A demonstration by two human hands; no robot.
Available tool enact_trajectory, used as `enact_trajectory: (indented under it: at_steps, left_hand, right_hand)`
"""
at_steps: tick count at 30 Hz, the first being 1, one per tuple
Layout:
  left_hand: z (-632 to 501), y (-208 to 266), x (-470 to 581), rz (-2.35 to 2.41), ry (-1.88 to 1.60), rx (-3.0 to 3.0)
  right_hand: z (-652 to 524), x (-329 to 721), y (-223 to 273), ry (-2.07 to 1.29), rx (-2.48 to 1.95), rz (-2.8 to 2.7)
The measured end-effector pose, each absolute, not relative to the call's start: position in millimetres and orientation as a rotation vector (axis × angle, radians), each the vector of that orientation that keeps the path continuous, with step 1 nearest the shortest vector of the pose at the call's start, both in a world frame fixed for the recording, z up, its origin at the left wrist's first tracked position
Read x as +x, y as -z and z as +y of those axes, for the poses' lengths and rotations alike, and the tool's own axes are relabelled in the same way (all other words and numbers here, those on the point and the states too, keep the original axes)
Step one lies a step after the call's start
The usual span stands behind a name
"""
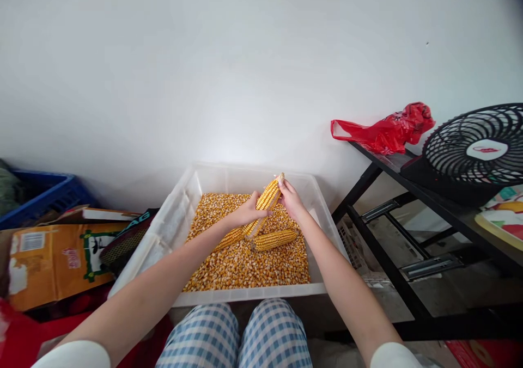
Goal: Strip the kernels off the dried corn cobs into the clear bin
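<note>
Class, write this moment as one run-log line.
left hand: gripping corn cob | right hand: holding its upper end | below: two more cobs on loose kernels | container: translucent bin

Wall (223, 117) brightest nr ctr, dimmer twd corners; wide-angle stretch @ edges.

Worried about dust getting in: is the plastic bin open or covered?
Open: no lid covers the bin, and the loose kernels inside show beneath the held cob.
</note>
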State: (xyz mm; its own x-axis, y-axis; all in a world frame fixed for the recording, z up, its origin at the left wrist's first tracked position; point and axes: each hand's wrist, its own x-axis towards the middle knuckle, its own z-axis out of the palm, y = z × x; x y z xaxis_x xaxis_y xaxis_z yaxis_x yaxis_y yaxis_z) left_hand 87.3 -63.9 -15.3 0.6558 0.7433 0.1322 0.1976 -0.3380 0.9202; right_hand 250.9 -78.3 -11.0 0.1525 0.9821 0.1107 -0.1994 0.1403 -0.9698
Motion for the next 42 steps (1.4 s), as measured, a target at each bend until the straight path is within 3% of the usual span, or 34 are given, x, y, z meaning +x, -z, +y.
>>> enact_trajectory:
  at_steps: [19, 28, 38, 42]
  left_hand:
    - [-60, 16, 84, 0.762, -0.703, 1.923]
    - [-58, 23, 82, 0.771, -0.618, 2.129]
    - [-54, 15, 78, 0.799, -0.631, 2.168]
    - [-57, 15, 78, 0.829, -0.635, 2.265]
  right_hand:
    - [-84, 250, 1, -1.188, -0.939, -1.037]
    - [-76, 252, 18, -1.123, -1.111, -0.999]
    - [-85, 254, -2, -1.399, -0.813, -0.989]
    - [-83, 248, 3, -1.285, -0.903, -0.945]
